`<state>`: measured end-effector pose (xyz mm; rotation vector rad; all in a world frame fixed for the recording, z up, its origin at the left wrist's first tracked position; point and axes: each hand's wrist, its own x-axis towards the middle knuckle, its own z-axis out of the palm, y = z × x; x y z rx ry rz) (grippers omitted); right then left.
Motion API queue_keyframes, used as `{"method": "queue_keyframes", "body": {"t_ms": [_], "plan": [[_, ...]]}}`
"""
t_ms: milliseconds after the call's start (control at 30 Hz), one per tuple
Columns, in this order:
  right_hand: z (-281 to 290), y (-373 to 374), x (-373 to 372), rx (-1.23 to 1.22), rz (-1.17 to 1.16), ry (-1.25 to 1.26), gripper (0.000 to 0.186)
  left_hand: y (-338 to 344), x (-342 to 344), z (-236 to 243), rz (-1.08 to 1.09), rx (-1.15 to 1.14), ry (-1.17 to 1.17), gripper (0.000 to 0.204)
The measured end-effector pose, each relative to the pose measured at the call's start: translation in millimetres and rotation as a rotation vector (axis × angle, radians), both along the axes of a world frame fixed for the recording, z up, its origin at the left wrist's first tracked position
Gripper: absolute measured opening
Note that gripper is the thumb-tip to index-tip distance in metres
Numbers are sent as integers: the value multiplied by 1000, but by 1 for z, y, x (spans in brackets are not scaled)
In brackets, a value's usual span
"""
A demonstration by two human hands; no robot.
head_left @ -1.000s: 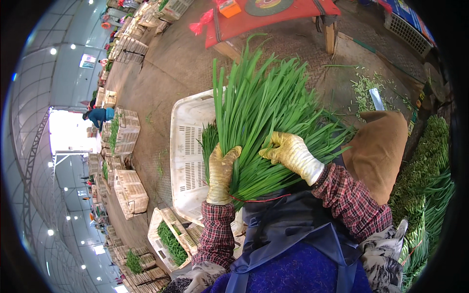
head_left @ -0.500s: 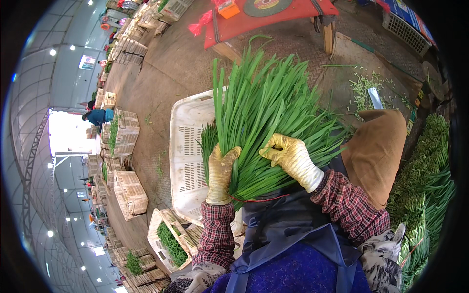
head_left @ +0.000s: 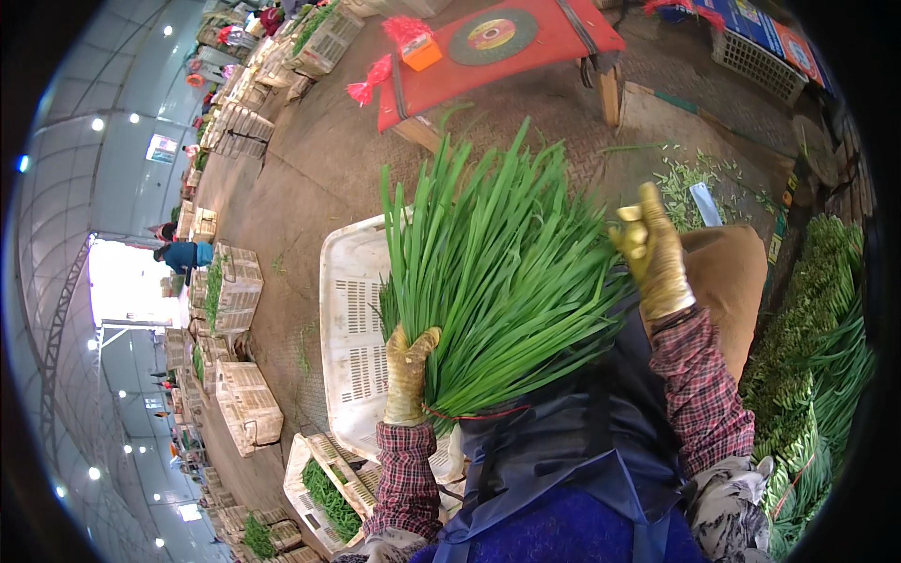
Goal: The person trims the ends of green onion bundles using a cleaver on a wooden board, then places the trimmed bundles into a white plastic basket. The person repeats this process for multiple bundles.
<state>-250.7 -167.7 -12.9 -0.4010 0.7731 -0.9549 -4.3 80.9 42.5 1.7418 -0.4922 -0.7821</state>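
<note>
A large fanned bunch of long flat green leaves, like garlic chives point(head_left: 507, 272), lies over my lap, its tips pointing away from me. My left hand point(head_left: 406, 375), in a stained yellow-white glove, grips the bunch at its left side near the base. A thin red tie point(head_left: 483, 414) runs round the lower end. My right hand point(head_left: 652, 249), gloved alike, is raised at the bunch's right edge; its index finger stretches up, the other fingers are partly bent, and nothing shows in them. A white plastic crate point(head_left: 352, 328) stands behind the bunch on the left, with more greens partly hidden there.
Beyond is a low red-covered bench point(head_left: 554, 38) bearing a round disc point(head_left: 493, 36) and an orange box point(head_left: 421, 53). A blade point(head_left: 705, 204) lies among cut scraps at right. Stacked chives point(head_left: 807, 328) line my right side; another crate point(head_left: 314, 488) of greens sits lower left.
My right hand has left the middle of the bunch, moving right and lifting with its fingers spreading. The left hand keeps its grip. The whole view has shifted slightly.
</note>
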Motion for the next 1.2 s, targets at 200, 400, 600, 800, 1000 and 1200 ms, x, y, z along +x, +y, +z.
{"method": "queue_keyframes", "body": {"t_ms": [200, 400, 600, 800, 1000, 1200], "plan": [[-5, -46, -21, -208, -142, -71, 32, 6, 7, 2, -1, 16, -62, 31], [-5, -53, -41, -188, -117, -39, 29, 8, 5, 23, -72, 116, -279, 28], [-6, -59, -79, -278, -104, 49, 33, 13, -71, 50, -982, 436, -1087, 93], [-14, -77, -108, -314, -143, 12, 33, 46, -85, 35, -1079, 586, -1089, 90], [-8, -66, -109, -324, -107, 155, 35, 37, -96, 38, -1078, 579, -1099, 88], [80, 24, -8, -565, 475, 266, 51, 45, -100, 37, -1108, 499, -1036, 78]]}}
